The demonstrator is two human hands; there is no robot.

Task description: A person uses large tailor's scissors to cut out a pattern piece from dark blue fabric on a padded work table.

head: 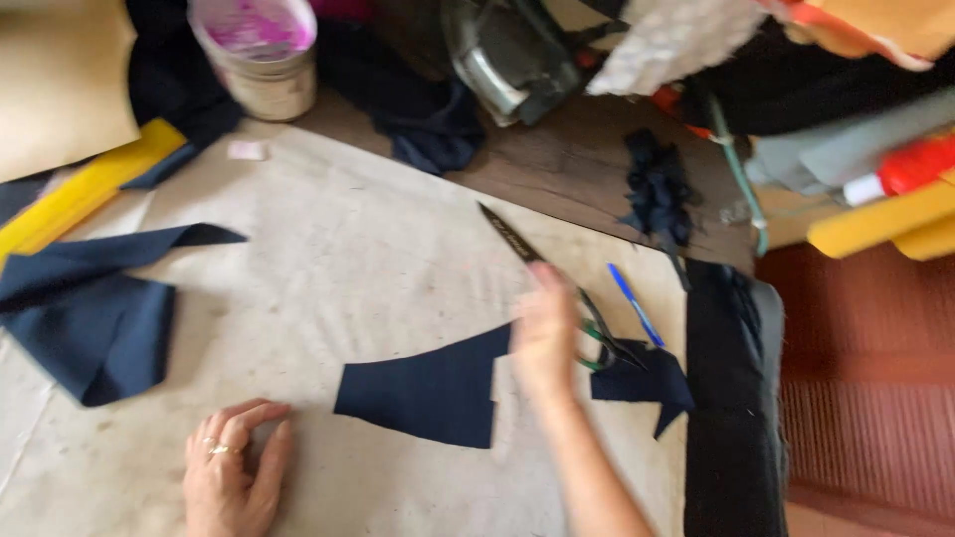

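Your right hand [545, 333] hovers blurred above the scissors [557, 288], which lie on the bench's pale cover [348, 249] near its right edge, blades pointing toward the far edge. I cannot tell whether the fingers are curled or spread; nothing is gripped that I can see. Your left hand [234, 472] lies flat and open at the near edge, just left of the dark blue cloth piece [428, 393], not touching it.

To do this well, take the scissors by the green handles nearest you, not the blades. Slide your left palm onto the cloth piece, which sits between your hands, so it holds flat. Mind the blue pen [635, 303] and the small dark scrap [647, 383] just beside the handles. The larger blue cloth [90, 318] at the left edge lies well apart.
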